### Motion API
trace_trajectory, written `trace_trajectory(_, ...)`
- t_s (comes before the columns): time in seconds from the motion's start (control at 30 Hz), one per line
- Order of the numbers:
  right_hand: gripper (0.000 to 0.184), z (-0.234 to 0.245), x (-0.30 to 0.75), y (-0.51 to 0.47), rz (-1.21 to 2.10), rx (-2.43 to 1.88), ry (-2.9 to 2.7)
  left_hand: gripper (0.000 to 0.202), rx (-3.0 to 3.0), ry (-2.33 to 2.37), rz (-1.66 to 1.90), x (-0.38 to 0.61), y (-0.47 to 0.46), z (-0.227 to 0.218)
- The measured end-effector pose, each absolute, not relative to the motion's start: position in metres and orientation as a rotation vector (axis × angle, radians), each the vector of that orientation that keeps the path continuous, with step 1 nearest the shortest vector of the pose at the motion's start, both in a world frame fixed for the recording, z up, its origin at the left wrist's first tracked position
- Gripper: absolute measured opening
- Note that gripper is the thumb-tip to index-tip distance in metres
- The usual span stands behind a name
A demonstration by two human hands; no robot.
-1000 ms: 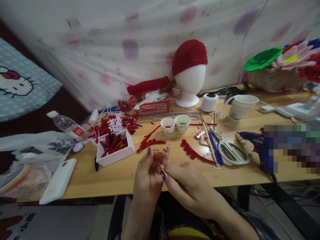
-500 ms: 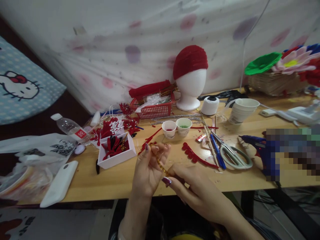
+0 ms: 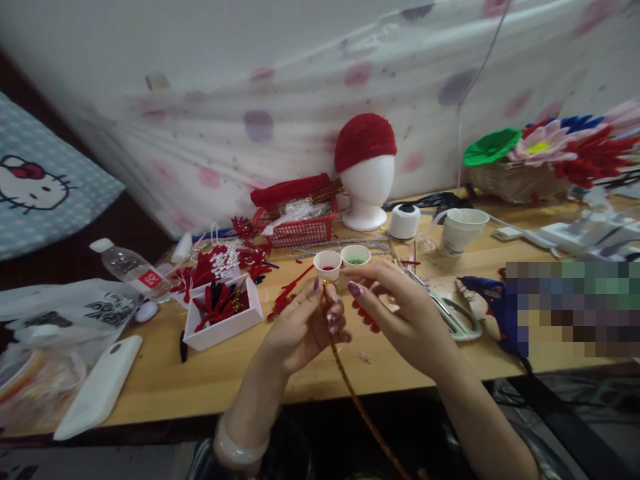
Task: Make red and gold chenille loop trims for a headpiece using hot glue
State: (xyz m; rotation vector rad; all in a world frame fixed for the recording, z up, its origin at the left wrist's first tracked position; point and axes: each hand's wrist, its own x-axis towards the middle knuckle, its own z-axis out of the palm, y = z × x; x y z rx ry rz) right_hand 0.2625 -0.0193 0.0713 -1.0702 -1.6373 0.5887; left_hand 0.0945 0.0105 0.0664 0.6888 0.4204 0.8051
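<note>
Hello Kitty (image 3: pixel 33 183) on blue cloth (image 3: pixel 80 157), red bottle label (image 3: pixel 149 279) — illegible, bag print (image 3: pixel 111 305) — illegible

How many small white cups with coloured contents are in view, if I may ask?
2: a small white cup with red contents, beyond the left hand, and a small white cup with green contents, right of it. No others show.

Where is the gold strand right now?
The gold strand is in the head view's lower middle, pinched in the left hand, its tail running down past the front edge of the table.
</note>
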Motion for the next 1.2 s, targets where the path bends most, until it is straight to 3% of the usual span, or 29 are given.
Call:
trace_trajectory(0.3,0.02,0.082,0.27,-0.006,0.924,-0.982,-1.448,0.013,0.817,0.339,0.667,0.105,0.02,0.077)
trace_trajectory(0.53,0.026,0.074,0.273,-0.001,1.033,-0.987,-1.329,0.018,0.807,0.353,0.701,0.109,0.02,0.074)
trace_trajectory(0.67,0.025,0.067,0.269,-0.008,0.93,-1.043,-1.211,0.02,0.729,0.376,0.855,0.115,0.02,0.07)
trace_trajectory(0.87,0.019,0.058,0.251,-0.029,0.768,-1.087,-1.323,0.004,0.603,0.409,1.094,0.126,0.022,0.063)
trace_trajectory(1.0,0.012,0.059,0.24,-0.031,0.722,-1.094,-1.469,0.014,0.605,0.437,1.117,0.127,0.022,0.058)
trace_trajectory(1.2,0.022,0.06,0.241,-0.03,0.673,-1.091,-1.517,0.019,0.683,0.449,1.182,0.125,0.022,0.056)
